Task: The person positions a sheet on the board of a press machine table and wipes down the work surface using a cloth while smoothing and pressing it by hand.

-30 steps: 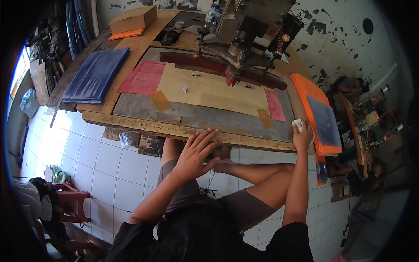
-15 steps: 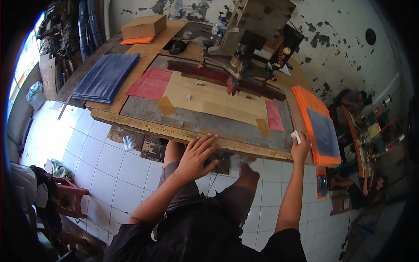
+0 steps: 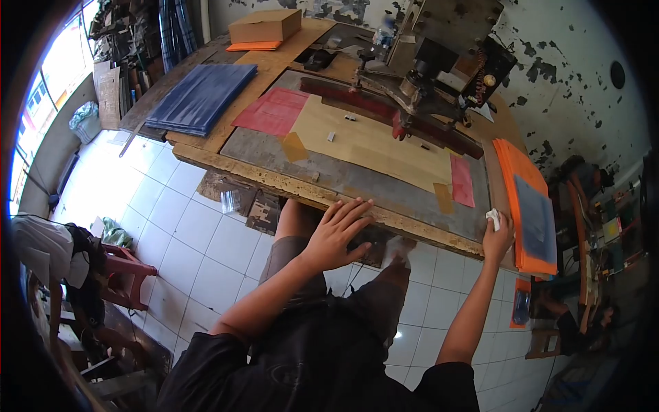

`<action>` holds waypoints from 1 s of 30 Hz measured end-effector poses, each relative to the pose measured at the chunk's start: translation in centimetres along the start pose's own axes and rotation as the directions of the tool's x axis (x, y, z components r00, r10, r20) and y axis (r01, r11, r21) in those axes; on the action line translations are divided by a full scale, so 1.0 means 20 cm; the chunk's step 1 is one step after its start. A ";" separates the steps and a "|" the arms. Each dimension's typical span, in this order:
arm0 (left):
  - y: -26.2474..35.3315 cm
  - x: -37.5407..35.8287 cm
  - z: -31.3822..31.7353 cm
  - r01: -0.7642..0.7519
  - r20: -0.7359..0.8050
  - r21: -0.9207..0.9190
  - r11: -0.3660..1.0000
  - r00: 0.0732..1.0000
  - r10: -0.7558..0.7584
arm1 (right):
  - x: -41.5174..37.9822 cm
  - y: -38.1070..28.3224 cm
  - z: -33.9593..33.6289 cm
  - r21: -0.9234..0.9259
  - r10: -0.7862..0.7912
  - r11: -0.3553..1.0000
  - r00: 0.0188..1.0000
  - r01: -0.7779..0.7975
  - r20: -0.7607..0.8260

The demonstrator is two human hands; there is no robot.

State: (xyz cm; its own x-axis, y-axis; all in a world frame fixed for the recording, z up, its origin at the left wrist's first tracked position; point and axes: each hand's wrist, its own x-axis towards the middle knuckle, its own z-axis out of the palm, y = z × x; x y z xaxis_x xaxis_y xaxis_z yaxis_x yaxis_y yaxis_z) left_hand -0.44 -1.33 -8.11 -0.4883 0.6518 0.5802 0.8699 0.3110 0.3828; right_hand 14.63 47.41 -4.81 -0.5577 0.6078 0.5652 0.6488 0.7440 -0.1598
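My left hand [image 3: 338, 235] rests with fingers spread on the front edge of the wooden table [image 3: 274, 180]. My right hand [image 3: 497, 237] is closed round a crumpled white cloth [image 3: 493, 218] at the table's right front corner. Just right of it lies a stack of orange sheets [image 3: 511, 165] with a dark blue sheet [image 3: 534, 218] on top. Between the hands and the machine, a yellow sheet [image 3: 371, 151] is taped flat on a grey plate, with a red piece [image 3: 274, 111] at its left and a pink piece [image 3: 463, 181] at its right.
A machine with a red bar [image 3: 384, 110] stands over the plate. Blue sheets [image 3: 202, 98] and a cardboard box [image 3: 265, 26] lie at the left. A red stool [image 3: 129, 273] stands on the floor at left. Other people are at the far right.
The whole view has shifted, so the table and both hands appear further right. My hands keep their places at the table's edge, and the white cloth is still in my right hand.
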 end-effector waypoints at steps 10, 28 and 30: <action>-0.01 -0.01 0.02 -0.006 -0.012 0.011 1.000 1.000 0.006 | 0.00 0.05 0.00 0.032 -0.080 0.996 0.997 0.080 -0.023; 0.04 -0.01 -0.05 0.009 0.095 0.017 1.000 0.995 -0.011 | -0.16 -0.51 -0.33 0.575 0.007 0.808 0.974 0.128 -0.226; 0.08 -0.02 -0.02 -0.011 0.123 0.032 0.999 0.992 0.007 | -0.29 -0.84 -0.46 0.602 -0.219 0.722 0.938 0.341 -0.268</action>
State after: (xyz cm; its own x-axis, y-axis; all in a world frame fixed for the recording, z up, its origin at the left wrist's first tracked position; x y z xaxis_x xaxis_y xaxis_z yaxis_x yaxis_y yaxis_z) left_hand 1.12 -1.38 -7.55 -0.4700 0.7342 0.4900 0.8770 0.3257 0.3531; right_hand 11.73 28.89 1.97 -0.5264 0.3327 0.7824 -0.0336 0.9114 -0.4101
